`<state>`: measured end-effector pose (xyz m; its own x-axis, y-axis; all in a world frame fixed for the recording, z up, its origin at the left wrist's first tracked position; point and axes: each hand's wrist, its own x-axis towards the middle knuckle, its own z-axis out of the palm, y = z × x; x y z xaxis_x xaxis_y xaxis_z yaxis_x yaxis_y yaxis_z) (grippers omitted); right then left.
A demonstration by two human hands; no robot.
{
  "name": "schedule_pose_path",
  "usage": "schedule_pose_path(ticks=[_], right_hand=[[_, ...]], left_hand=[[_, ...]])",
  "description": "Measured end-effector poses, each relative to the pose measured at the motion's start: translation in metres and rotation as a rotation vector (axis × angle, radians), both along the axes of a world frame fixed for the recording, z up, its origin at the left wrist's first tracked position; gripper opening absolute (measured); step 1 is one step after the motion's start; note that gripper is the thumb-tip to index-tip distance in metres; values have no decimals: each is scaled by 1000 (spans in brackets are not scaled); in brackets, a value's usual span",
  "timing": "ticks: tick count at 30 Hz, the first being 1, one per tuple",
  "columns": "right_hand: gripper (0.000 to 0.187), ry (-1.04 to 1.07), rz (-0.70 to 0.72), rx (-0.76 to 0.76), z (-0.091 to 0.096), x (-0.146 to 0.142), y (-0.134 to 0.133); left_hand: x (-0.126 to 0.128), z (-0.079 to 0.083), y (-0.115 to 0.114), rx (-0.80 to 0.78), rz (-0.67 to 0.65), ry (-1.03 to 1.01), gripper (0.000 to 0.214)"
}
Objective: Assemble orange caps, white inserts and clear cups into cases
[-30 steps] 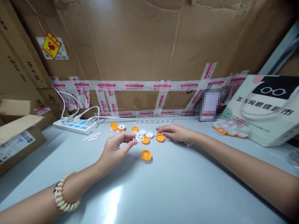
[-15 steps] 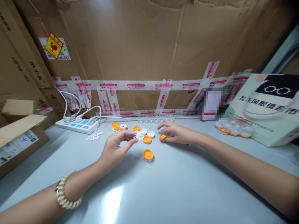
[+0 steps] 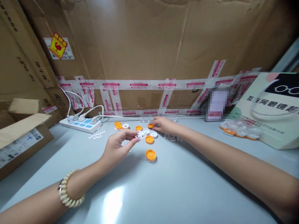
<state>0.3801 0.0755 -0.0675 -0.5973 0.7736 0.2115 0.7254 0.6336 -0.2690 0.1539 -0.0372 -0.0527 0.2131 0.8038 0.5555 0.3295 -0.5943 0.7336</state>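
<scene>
Between the thumb and fingers of my left hand (image 3: 120, 144) is a small white openwork plastic piece (image 3: 141, 135). My right hand (image 3: 163, 125) reaches farther back and pinches an orange round cap (image 3: 151, 125) by its edge. Just in front of the hands lie white round caps (image 3: 153, 134) and another orange cap (image 3: 149, 139). Nearer to me, an orange cap with a clear rim below it (image 3: 150, 155) stands alone on the table. Several white openwork pieces (image 3: 172, 137) lie under my right wrist.
A power strip (image 3: 80, 124) with plugged cables stands at the back left, small white discs (image 3: 97, 135) beside it. Clear round parts (image 3: 146, 119) line the back cardboard. A phone (image 3: 216, 105), stacked orange and clear parts (image 3: 240, 129) and a paper bag (image 3: 268, 109) are at right.
My right hand has moved back and left, carrying the orange cap away from the white openwork pieces, which are now uncovered. My left hand keeps its pinch. The view has shifted slightly.
</scene>
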Motion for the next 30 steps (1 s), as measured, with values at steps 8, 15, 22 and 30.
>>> schedule_pose_path(ticks=[8,15,22,30], right_hand=[[25,-51,25,-213,30,44,-30],[14,14,-16,-252,23,46,-36],[18,590,6,-129,31,15,-85],[13,508,306,549,15,-16,-128]], left_hand=[[2,2,-1,-53,-2,17,11],[3,1,-2,-96,-9,13,12],[13,3,-13,-353,-68,-110,12],[21,6,-23,-577,-196,-259,12]])
